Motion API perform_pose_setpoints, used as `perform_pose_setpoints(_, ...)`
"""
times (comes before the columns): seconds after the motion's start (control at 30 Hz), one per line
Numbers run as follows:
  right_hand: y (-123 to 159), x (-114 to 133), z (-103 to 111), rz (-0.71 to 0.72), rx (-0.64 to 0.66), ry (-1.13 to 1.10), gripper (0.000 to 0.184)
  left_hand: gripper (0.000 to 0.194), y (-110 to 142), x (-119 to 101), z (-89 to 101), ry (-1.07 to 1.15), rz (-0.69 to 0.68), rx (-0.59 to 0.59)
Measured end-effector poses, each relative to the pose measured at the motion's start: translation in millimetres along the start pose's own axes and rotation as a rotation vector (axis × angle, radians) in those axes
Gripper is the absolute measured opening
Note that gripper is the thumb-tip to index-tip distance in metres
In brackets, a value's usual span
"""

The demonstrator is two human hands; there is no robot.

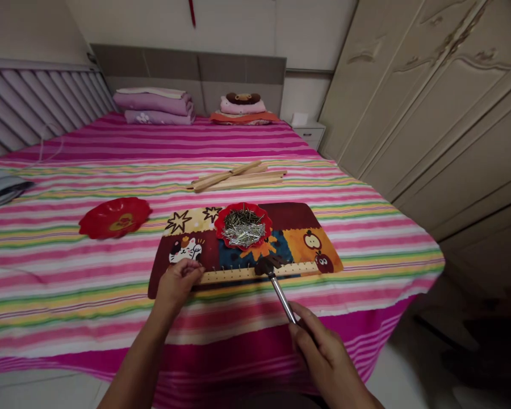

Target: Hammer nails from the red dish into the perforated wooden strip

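Observation:
My right hand (pixel 319 346) is wrapped round the metal shaft of a claw hammer (pixel 281 292). The hammer's dark head lies over a light wooden strip (pixel 234 275), hiding part of it; whether it touches the wood I cannot tell. A row of nails stands up along the strip. My left hand (pixel 179 284) is closed, thumb and finger pinched at the strip's left end. Beneath the strip is a patterned mat (pixel 315 218). Just behind it on the mat, a red scalloped dish (pixel 269 224) holds many nails (pixel 243 224), some silver and some darker.
A second red dish (pixel 111 218) is to the left on the striped bedspread (pixel 68 272). Several wooden sticks (pixel 241 177) lie in a pile beyond the mat. Folded bedding (pixel 157 105) is stacked by the headboard (pixel 238 71). A wardrobe (pixel 443 96) stands to the right.

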State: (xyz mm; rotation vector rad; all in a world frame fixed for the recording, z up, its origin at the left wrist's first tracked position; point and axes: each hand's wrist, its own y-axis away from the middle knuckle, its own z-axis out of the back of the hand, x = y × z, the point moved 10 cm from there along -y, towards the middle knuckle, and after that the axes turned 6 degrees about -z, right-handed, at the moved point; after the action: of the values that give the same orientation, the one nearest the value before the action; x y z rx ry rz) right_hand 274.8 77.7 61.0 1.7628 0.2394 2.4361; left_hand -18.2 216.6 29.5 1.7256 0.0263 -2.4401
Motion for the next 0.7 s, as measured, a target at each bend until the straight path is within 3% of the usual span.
perform_pose_setpoints(0.23, 4, 1, -9, 0.021, 0.019, 0.016, 0.046, 0.028, 9, -2, 0.0, -0.170, -0.036, -0.071)
perform_pose_setpoints(0.53, 4, 4, -13, 0.020, 0.036, 0.032, 0.045, 0.020, 13, -7, -2.2, -0.312, -0.074, -0.082)
perform_pose_setpoints(0.7, -2, 16, -26, 0.047, 0.095, 0.023, 0.040, 0.019, 15, -11, -4.0, -0.339, -0.093, -0.075)
